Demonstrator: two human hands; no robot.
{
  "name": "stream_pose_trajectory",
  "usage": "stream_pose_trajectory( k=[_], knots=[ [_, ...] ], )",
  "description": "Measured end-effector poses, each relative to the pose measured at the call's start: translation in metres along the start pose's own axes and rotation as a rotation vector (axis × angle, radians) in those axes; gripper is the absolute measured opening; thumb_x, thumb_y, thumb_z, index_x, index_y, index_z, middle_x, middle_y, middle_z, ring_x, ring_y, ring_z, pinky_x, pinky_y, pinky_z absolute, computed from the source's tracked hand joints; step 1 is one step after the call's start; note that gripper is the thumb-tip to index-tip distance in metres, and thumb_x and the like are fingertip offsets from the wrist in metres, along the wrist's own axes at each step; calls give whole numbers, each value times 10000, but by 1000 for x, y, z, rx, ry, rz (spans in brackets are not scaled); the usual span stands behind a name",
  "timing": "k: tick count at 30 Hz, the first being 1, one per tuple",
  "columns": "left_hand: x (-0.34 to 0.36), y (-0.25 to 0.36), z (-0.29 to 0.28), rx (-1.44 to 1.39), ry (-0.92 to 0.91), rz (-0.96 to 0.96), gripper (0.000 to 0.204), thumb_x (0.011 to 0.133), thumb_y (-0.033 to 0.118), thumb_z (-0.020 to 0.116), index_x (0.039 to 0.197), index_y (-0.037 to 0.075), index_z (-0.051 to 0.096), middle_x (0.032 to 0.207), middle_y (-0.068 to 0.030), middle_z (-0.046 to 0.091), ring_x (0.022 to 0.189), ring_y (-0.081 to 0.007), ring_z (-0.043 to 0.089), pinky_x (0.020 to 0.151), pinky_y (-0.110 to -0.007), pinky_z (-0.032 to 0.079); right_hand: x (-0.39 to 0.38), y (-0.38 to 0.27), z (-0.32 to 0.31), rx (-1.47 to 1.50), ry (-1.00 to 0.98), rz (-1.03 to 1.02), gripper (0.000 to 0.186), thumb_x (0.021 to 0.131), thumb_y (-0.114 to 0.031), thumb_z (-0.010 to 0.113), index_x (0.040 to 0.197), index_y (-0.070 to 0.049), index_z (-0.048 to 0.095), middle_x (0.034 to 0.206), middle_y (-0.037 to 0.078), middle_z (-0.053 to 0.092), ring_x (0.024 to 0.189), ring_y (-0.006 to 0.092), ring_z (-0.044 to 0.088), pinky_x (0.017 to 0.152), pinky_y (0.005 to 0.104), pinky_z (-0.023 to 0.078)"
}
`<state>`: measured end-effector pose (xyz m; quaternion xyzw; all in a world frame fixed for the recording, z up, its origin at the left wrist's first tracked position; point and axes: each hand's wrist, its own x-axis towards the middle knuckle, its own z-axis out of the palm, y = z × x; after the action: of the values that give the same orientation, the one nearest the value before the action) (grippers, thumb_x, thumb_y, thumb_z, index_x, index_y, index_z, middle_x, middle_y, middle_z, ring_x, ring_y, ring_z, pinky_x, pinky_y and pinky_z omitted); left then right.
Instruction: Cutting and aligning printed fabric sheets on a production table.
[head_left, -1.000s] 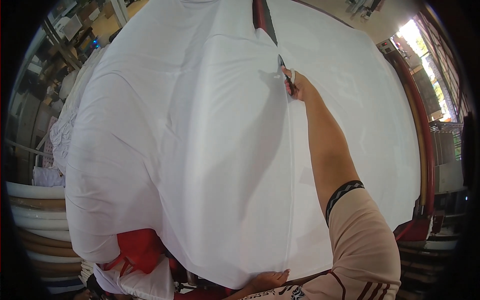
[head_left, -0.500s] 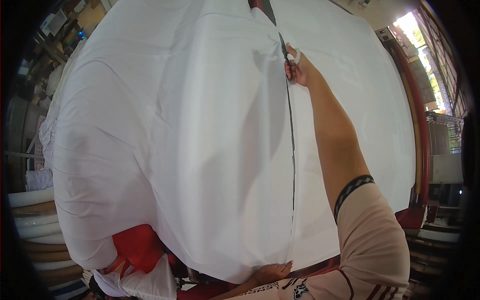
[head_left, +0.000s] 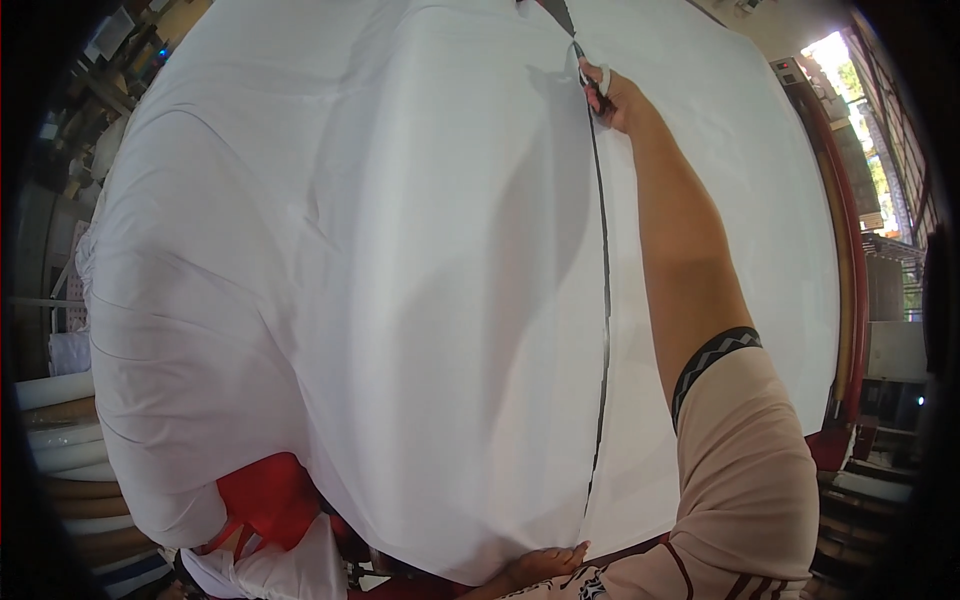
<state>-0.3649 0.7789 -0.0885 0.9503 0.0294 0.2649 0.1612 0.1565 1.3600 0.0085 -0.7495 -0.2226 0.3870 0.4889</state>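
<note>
Far out on a wide white cloth (head_left: 450, 250), my right hand (head_left: 616, 100) is closed round the handles of dark scissors (head_left: 579, 50). Something white is wrapped on one of its fingers. The blades point away from me at a dark wedge-shaped gap (head_left: 557, 14) at the far end. From the scissors a narrow dark slit (head_left: 606, 300) runs through the cloth back toward the near edge. By the slit's near end, my left hand (head_left: 545, 566) lies at the cloth's near edge, its fingers stretched to the right; part of it is hidden by my sleeve.
Cloth drapes in folds at the left, over something red (head_left: 270, 500). Several fabric rolls (head_left: 75, 440) are stacked at the lower left. A red rail (head_left: 852, 300) edges the right side, with a small switch box (head_left: 788, 70) at its far end.
My right hand has moved farther away with the scissors, and the slit behind it shows wider and longer. My left hand stays at the near edge.
</note>
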Motion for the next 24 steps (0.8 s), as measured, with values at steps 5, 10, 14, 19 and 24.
stream_pose_trajectory(
  k=[5,10,14,19,24],
  knots=[
    [-11,1,8,89,-87,49,343,967,230,542,1283,99,570,1267,80,593,710,-13,447,586,-144,378,6,-9,18,-17,-19,149,644,677,-733,742,710,-119,553,632,-36,548,495,71,501,480,192,424],
    [-13,4,19,4,-117,100,350,960,200,534,1283,68,565,1261,58,601,724,-24,463,608,-153,405,33,-8,8,33,-1,-50,466,749,-549,806,791,-119,631,637,-26,563,496,75,502,481,202,430],
    [6,-12,-6,-105,-114,106,359,952,170,522,1281,34,563,1262,20,608,733,-46,507,620,-180,445,-1,-3,4,83,17,-83,376,778,-475,812,859,-133,675,644,-9,566,496,102,517,467,238,426],
    [29,-43,-79,-516,-428,-170,388,936,180,520,1284,13,568,987,-39,677,720,-146,648,585,-284,524,-193,50,-14,23,-16,-225,358,914,-374,683,697,-105,590,610,5,551,489,113,474,485,285,381],
    [25,-26,-93,-257,-198,-132,317,951,221,550,1238,103,616,1077,-29,708,674,-150,658,537,-296,520,-458,120,-100,-329,153,-25,205,899,-180,682,896,25,688,689,27,611,563,84,526,503,264,422]
  ],
)
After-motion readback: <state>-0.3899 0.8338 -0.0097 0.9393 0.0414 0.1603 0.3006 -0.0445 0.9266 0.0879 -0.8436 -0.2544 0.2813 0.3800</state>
